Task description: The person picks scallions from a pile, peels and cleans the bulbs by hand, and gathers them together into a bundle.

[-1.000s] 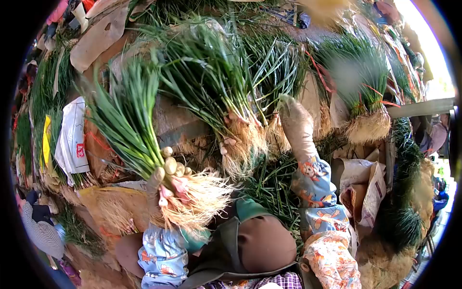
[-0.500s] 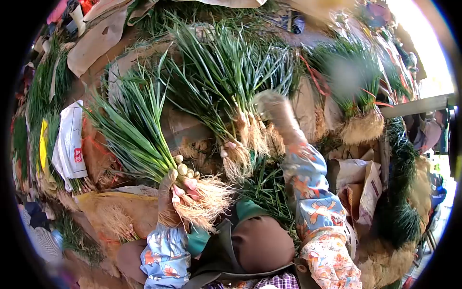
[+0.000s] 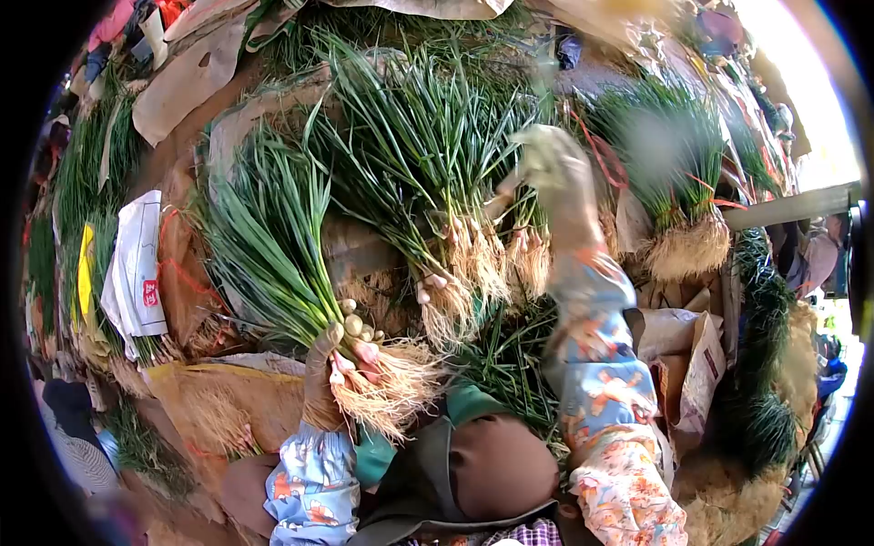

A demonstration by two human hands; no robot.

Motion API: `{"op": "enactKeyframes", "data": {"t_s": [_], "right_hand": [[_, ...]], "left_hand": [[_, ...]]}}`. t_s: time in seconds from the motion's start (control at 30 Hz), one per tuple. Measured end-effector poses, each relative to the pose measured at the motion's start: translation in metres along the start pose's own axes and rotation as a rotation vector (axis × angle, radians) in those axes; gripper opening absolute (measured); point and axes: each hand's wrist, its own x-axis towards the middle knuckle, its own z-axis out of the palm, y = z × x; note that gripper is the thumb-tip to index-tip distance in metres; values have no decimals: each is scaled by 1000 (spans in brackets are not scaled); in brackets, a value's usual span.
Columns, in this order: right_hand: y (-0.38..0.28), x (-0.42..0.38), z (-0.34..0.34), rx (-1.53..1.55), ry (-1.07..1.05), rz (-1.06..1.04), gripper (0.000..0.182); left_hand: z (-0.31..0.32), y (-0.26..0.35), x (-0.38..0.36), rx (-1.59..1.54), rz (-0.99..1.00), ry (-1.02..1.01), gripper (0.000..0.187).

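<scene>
- Your left hand (image 3: 320, 382): gloved, its grip closed around the neck of a bunch of green onions (image 3: 300, 273), just above the bulbs. Holding there keeps the loose stalks gathered, with roots (image 3: 387, 387) hanging toward your lap and leaves fanning up and away.
- Held bunch: tilted, leaf tips toward the upper left, pale bulbs clustered at your thumb (a pinkish strip shows among them; whether it is a tie, you cannot tell).
- Your right hand (image 3: 555, 168): gloved, raised over the pile, blurred. You cannot tell from this view whether its grip is open or closed; it sits just beside the leaves of the middle bunch (image 3: 428, 173) and may be touching them.
- Middle bunch: lying on the heap, roots toward you, leaves away, the same way round as its neighbours, so the root ends line up near your reach.
- Tied bunch (image 3: 683, 182): to the right, well apart from both hands, bound with red string (image 3: 719, 202).
- White bag (image 3: 137, 264): at the left, flat among more greens.
- Brown paper sacks (image 3: 696, 364): by your right sleeve (image 3: 601, 400), crumpled, mouths open.
- Apron (image 3: 473, 464): dark, across your lap, under the held roots.
</scene>
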Motion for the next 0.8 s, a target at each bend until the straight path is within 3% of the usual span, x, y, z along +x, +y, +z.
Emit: {"op": "enactKeyframes", "data": {"t_s": [0.03,0.1,0.17,0.23,0.27,0.3,0.37,0.4,0.43,0.5,0.57,0.6,0.63,0.7,0.8], "right_hand": [[-24,-28,-17,179,-38,32,16],[-3,-76,-42,-41,-302,231,18],[39,-135,-54,-469,-837,639,31],[71,-192,-48,-966,-1412,647,29],[70,-184,-37,-1008,-1481,611,27],[65,-156,-20,-1025,-1401,580,26],[51,-78,19,-1072,-935,544,23],[71,-66,30,-860,-298,208,26],[42,-36,52,-759,-90,283,32],[74,26,84,-1014,-179,269,37],[71,38,75,-871,-148,205,36],[54,31,63,-581,-72,269,28],[58,24,50,-19,79,347,20],[27,-2,14,155,13,459,20],[16,-69,30,192,-87,504,24]], "left_hand": [[-1,1,0,21,13,14,46],[-5,5,0,21,-1,1,47],[5,6,-6,27,61,12,47],[10,8,-10,31,74,-37,44],[12,7,-11,27,55,-23,44],[14,5,-13,27,34,-7,45],[22,2,-13,94,-20,31,44],[17,-4,-9,112,-23,33,43],[5,-13,-3,129,-22,34,43],[-3,-17,2,141,-83,13,41],[-5,-19,3,135,-84,33,41],[-1,-20,3,119,-75,0,40],[6,-18,2,114,-80,3,40],[19,-15,-2,176,-152,78,38],[24,-27,1,253,-227,41,37]]}}
